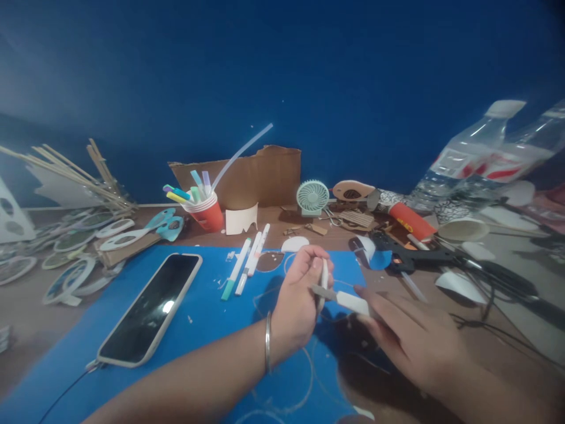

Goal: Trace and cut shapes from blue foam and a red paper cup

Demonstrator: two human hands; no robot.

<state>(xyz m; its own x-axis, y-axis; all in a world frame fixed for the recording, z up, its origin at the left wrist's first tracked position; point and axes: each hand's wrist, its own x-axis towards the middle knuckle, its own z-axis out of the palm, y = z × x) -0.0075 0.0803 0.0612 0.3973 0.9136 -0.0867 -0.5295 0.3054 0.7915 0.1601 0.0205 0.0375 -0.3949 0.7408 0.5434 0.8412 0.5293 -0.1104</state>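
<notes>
"Where was the white piece?"

"A little right of and below the frame's centre, edge-on, pinched in the left hand. That wrist wore a silver bangle."

"And the right hand?"

"Gripping a white-handled blade. The metal crossed in front of the piece; I couldn't tell whether it was cutting in."

"What lay under them?"

"A blue sheet, spread across the lower middle, marked with pale curved lines and dotted with white scraps. Three markers lay on it near the centre, and a phone at lower left, a cable plugged into its near end."

"The sheet covered the whole bench?"

"No, brown surface showed behind it and at both sides. A red cup of pens stood left of centre, a sheet of cardboard upright behind it, and a small green fan just right of centre."

"The edges?"

"Crowded. Ring-shaped cut-outs and thin sticks filled the left; a black glue gun and clear bottles stood or lay at right."

"And the room?"

"A plain, deep-blue wall filled the upper frame, paler at upper left."
</notes>
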